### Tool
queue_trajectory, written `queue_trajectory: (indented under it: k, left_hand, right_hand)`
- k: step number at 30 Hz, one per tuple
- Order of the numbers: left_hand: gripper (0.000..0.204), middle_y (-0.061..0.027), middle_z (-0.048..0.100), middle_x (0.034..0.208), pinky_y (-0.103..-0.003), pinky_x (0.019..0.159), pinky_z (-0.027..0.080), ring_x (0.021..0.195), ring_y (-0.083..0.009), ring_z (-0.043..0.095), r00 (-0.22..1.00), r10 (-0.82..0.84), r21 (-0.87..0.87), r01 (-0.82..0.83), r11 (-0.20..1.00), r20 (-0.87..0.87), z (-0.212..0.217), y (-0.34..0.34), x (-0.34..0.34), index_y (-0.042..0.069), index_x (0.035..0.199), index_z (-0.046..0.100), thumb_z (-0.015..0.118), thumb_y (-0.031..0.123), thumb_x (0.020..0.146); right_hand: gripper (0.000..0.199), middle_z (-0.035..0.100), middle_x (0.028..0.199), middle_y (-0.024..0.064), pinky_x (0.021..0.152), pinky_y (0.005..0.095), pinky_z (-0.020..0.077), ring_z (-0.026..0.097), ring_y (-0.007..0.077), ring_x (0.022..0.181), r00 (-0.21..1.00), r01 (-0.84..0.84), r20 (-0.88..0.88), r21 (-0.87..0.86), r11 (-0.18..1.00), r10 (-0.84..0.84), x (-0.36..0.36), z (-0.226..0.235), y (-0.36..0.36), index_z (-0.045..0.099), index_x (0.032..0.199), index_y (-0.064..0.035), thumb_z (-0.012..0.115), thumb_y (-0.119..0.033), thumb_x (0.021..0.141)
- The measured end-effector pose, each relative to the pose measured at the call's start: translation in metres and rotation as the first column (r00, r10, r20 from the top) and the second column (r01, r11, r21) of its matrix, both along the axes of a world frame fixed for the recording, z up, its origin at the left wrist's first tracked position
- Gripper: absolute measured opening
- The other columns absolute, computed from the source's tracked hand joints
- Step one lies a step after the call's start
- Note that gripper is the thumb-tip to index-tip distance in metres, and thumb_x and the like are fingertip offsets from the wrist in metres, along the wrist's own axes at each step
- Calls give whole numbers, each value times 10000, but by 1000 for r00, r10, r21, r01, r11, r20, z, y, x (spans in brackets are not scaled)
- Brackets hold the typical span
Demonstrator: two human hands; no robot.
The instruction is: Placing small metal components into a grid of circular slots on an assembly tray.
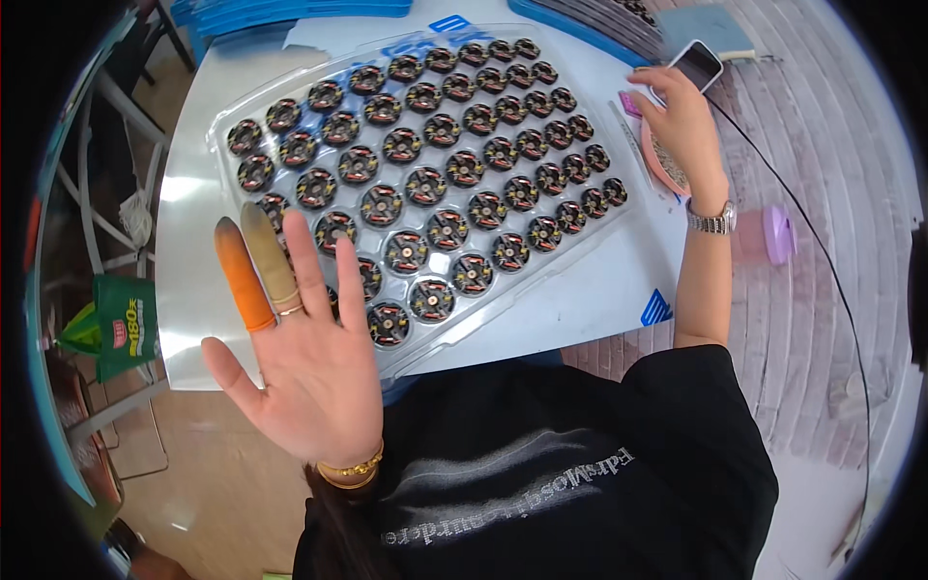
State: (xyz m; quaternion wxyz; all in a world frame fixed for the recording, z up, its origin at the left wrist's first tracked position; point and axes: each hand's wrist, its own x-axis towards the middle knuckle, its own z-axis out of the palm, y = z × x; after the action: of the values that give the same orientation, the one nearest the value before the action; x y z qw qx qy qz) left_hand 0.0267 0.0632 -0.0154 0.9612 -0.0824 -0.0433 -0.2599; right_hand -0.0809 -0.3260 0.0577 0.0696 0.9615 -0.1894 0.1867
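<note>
My left hand [314, 372] is raised palm up over the near left corner of a clear plastic tray [488, 307]. Its fingers are spread and hold nothing. An orange finger cot [244, 285] covers the index finger, and a beige one [268, 253] the middle finger. Rows of round black parts with red and yellow wires, like small motor stators [425, 186], sit in the tray's pockets; some are hidden behind my left hand. At the far right, my right hand [684, 121] reaches past the tray, thumb and fingers apart. By its thumb is a small magenta piece [631, 103].
Beneath my right hand is a pink bowl [650, 155] of small grains, with a phone [698, 66] beyond. A black cable [802, 203] crosses the right side, near a purple-lidded cup [778, 235]. Blue trays [290, 12] stand along the table's [619, 290] far edge.
</note>
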Motion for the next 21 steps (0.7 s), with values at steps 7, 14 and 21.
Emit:
queue_trajectory:
  k: [7, 14, 21]
  left_hand:
    - [653, -81, 191, 1628, -512, 1231, 11, 1512, -265, 128, 997, -49, 55, 47, 997, 51, 1, -8, -6, 114, 1566, 173, 375, 419, 1025]
    - [665, -51, 191, 1633, -535, 1221, 24, 1496, -276, 200, 967, -204, 22, 203, 979, 156, 0, -27, -29, 198, 1581, 146, 317, 517, 1024]
    - [689, -84, 244, 1614, -546, 1213, 89, 1464, -321, 259, 798, -592, 54, 590, 806, 113, -1, -70, -69, 142, 1574, 184, 259, 537, 1014]
  right_hand:
    - [297, 714, 1023, 179, 825, 385, 527, 691, 325, 925, 939, 339, -140, 242, 909, -313, -51, -28, -42, 711, 1144, -76, 680, -194, 873]
    - [202, 737, 869, 140, 717, 323, 533, 707, 234, 763, 955, 294, -62, 285, 912, -289, -61, -21, -49, 756, 1004, -46, 715, -175, 854]
    - [204, 728, 781, 93, 639, 252, 483, 636, 85, 689, 900, 361, 33, 504, 784, -435, -80, -11, -40, 753, 995, -11, 726, -175, 877]
